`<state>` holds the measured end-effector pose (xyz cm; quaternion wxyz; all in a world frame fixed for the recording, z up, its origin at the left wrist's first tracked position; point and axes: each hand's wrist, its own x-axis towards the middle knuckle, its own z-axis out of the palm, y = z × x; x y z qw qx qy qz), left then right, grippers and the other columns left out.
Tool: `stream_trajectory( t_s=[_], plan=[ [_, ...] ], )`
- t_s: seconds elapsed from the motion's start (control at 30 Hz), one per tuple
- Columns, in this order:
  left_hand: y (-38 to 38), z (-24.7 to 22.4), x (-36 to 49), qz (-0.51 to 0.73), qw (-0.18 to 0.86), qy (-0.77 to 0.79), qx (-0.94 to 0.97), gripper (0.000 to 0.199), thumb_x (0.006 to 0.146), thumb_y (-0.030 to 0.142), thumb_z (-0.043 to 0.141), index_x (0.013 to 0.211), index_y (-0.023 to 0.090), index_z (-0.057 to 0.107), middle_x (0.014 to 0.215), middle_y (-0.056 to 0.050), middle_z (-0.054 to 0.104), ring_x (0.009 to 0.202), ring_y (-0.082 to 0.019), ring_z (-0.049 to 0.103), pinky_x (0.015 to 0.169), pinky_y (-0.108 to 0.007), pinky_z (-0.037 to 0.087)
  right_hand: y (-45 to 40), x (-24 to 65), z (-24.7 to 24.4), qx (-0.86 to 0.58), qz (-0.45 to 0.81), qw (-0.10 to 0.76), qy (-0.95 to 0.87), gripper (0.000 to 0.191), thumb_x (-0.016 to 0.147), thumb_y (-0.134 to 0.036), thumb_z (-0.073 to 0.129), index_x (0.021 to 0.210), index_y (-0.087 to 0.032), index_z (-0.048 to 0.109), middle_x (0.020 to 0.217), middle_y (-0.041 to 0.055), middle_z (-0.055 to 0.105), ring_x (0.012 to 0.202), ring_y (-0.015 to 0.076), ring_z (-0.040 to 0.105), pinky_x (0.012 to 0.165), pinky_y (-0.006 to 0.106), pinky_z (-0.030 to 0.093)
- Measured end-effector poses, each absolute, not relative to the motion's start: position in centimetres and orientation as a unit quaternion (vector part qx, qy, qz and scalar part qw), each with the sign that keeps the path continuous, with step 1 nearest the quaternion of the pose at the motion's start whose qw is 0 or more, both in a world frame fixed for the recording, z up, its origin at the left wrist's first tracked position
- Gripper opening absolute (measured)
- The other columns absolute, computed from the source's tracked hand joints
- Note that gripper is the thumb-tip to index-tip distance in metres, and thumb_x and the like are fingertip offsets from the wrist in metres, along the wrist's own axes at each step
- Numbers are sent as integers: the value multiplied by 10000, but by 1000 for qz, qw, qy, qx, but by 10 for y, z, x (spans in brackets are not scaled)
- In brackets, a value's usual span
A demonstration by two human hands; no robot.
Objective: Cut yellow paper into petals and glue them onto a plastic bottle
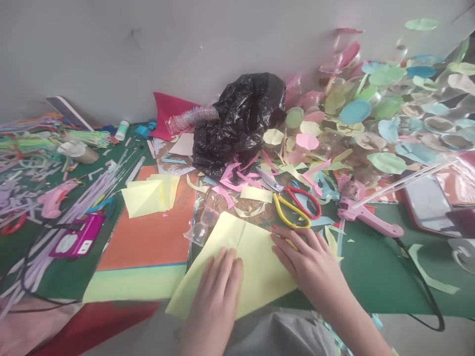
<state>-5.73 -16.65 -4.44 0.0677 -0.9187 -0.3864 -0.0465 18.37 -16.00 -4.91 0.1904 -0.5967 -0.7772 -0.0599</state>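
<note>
A large pale yellow sheet of paper (260, 267) with a crease lies at the front edge of the green table. My left hand (220, 282) rests flat on its left part, fingers stretched out. Over the right edge of the sheet is my right hand (308, 257), its fingers spread and slightly bent, with something small and yellow beneath them. Scissors (297, 205) with one red and one yellow handle lie just beyond my right hand. Smaller yellow papers (150, 195) sit on an orange sheet (148, 242) to the left.
A black plastic bag (245, 118) stands against the wall. Pink glue guns lie at the right (365, 215) and left (55, 198). Paper-topped plastic pieces (386, 118) pile up at the back right; strips and a purple box (79, 236) are at the left.
</note>
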Motion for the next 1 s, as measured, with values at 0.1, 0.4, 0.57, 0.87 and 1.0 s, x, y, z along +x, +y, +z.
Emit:
stream_trajectory(
  t_s=[0.1, 0.4, 0.57, 0.87, 1.0],
  plan=[
    [-153, -46, -58, -69, 37, -386, -919, 486, 878, -2, 365, 1326, 122, 504, 1406, -157, 561, 1376, -315, 467, 1088, -516, 468, -162, 183, -45, -598, -78, 193, -774, 278, 1018, -272, 464, 1051, -162, 717, 1074, 94, 738, 971, 263, 590, 807, 393, 441],
    [-124, -53, -54, -111, -35, -418, -901, 473, 900, -1, 341, 1325, 168, 464, 1424, -151, 535, 1418, -283, 416, 1133, -545, 415, -190, 151, -41, -514, -11, 255, -819, 283, 1011, -298, 487, 1200, -161, 647, 1170, 98, 707, 1126, 238, 617, 1034, 450, 448],
    [-128, -59, -55, -120, -46, -431, -893, 559, 862, -26, 340, 1372, 188, 419, 1470, -137, 493, 1444, -264, 372, 1151, -537, 399, -206, 116, -61, -451, 34, 269, -851, 395, 994, -370, 512, 1288, -124, 608, 1239, 92, 694, 1221, 222, 579, 1130, 413, 431],
    [-127, -63, -58, -124, -69, -436, -889, 541, 859, -35, 315, 1338, 174, 457, 1478, -123, 486, 1449, -244, 363, 1178, -515, 369, -215, 122, -59, -446, 37, 261, -856, 369, 1013, -202, 436, 1330, -92, 590, 1376, 73, 625, 1289, 202, 562, 1095, 369, 491],
    [-125, -62, -59, -133, -71, -436, -887, 506, 918, -12, 263, 1330, 183, 482, 1463, -115, 505, 1439, -237, 382, 1184, -506, 363, -216, 153, -54, -468, 18, 231, -853, 354, 1031, -217, 417, 1319, -121, 598, 1385, 45, 617, 1271, 191, 581, 1129, 377, 450]
  ],
)
